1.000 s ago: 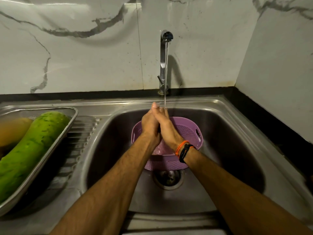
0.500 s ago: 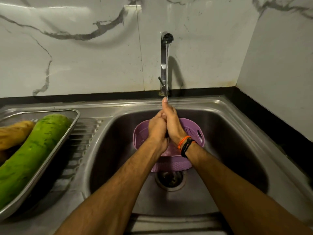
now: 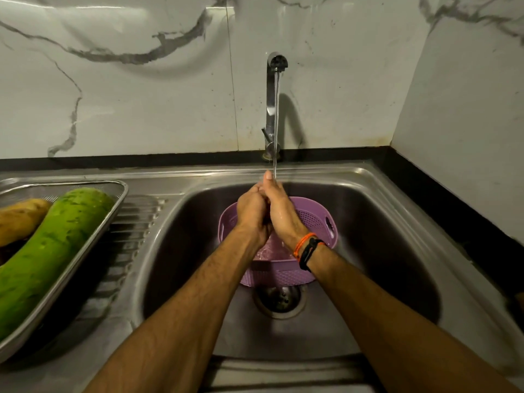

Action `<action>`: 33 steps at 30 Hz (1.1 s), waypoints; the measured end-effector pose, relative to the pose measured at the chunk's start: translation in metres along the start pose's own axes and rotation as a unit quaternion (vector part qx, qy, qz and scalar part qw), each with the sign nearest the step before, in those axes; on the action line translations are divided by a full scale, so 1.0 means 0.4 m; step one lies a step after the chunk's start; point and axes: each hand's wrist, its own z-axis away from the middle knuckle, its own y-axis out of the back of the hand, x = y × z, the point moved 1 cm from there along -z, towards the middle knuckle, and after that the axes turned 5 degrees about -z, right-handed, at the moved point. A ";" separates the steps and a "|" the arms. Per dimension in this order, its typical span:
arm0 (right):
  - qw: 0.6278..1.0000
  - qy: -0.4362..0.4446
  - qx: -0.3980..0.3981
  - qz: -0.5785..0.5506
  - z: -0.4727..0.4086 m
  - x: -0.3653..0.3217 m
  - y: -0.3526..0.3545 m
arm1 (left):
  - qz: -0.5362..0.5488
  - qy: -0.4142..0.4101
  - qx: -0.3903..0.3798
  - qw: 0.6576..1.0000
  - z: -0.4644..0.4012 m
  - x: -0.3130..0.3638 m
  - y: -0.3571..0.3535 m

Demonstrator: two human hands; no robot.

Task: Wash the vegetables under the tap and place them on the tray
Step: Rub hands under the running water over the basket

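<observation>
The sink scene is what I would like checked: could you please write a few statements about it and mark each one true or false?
1. Water runs from the tap onto the hands. True.
2. The purple basket sits on the counter. False: it stands inside the sink.
3. The green gourd lies in the metal tray. True.
4. The left hand holds the gourd. False: it is pressed against the right hand under the stream.
5. The wristbands are on the left wrist. False: the right wrist.
</observation>
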 end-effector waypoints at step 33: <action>0.966 -0.104 0.098 -0.216 -0.019 -0.039 0.126 | -0.370 -0.086 -0.009 0.925 -0.021 0.024 0.113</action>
